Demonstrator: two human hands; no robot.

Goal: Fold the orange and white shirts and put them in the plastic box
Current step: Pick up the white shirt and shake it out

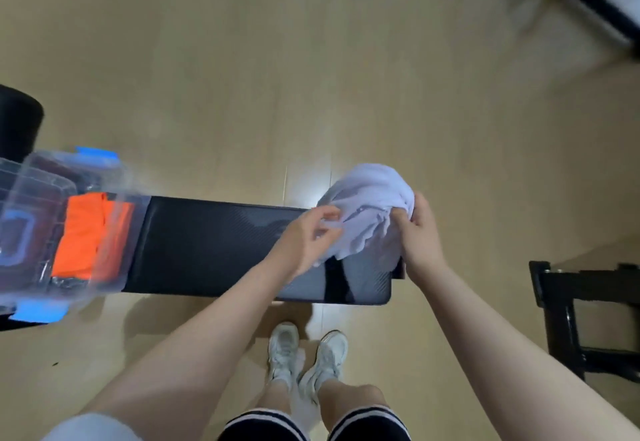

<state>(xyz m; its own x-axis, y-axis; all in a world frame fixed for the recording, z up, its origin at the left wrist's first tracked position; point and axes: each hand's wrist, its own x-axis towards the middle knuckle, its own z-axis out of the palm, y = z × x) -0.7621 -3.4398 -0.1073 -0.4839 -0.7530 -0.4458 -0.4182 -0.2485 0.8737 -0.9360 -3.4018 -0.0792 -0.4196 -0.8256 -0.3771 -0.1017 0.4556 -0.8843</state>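
Observation:
The white shirt (367,212) hangs bunched above the right end of a black padded bench (214,250). My right hand (420,236) grips its right side with curled fingers. At its left edge, my left hand (306,238) pinches the cloth between thumb and fingers. The orange shirt (90,236) lies folded inside the clear plastic box (114,177) at the bench's left end.
The box has blue latches, and its clear lid (31,184) leans at the far left. A black metal frame (585,319) stands on the wooden floor to the right. My feet in white shoes (306,354) are just before the bench.

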